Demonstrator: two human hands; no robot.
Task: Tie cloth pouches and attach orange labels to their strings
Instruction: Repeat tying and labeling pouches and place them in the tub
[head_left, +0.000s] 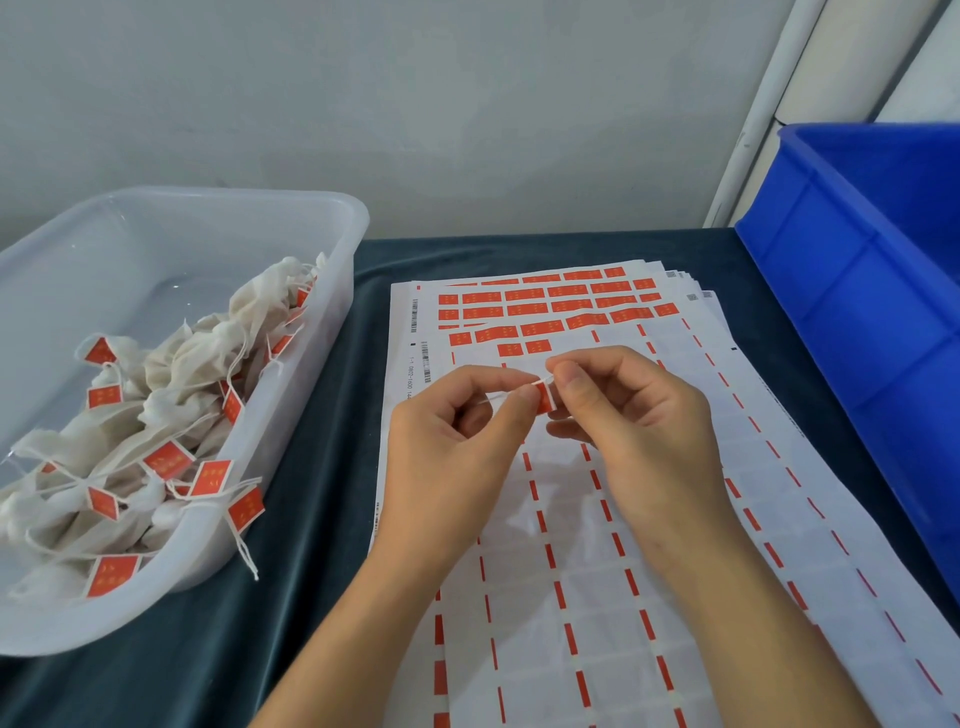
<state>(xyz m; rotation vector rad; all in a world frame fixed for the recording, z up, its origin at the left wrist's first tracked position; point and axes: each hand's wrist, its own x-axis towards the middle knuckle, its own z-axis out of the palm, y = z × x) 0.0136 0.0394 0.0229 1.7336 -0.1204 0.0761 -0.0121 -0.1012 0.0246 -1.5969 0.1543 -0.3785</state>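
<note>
In the middle of the frame I see my left hand (457, 431) and my right hand (623, 410) brought together above the label sheets (675, 519); both have the fingers curled. Between their fingertips there is one small orange label (543, 399), folded around a thin white string (498, 399); the left thumb and forefinger pinch the string just beside the label, and the right thumb and forefinger pinch the label from the other side. I cannot tell where the pouch of this string is; the hands hide it. The sheets lie on a dark cloth (322, 415) and fill the centre and the lower right of the frame; the unused orange labels (545, 306) remain only in the rows at the upper part of the sheets. At the left of the frame a clear plastic tub (332, 270) holds many tied cloth pouches (171, 374) with orange labels on their strings. At the right edge stands a blue crate (857, 291).
</note>
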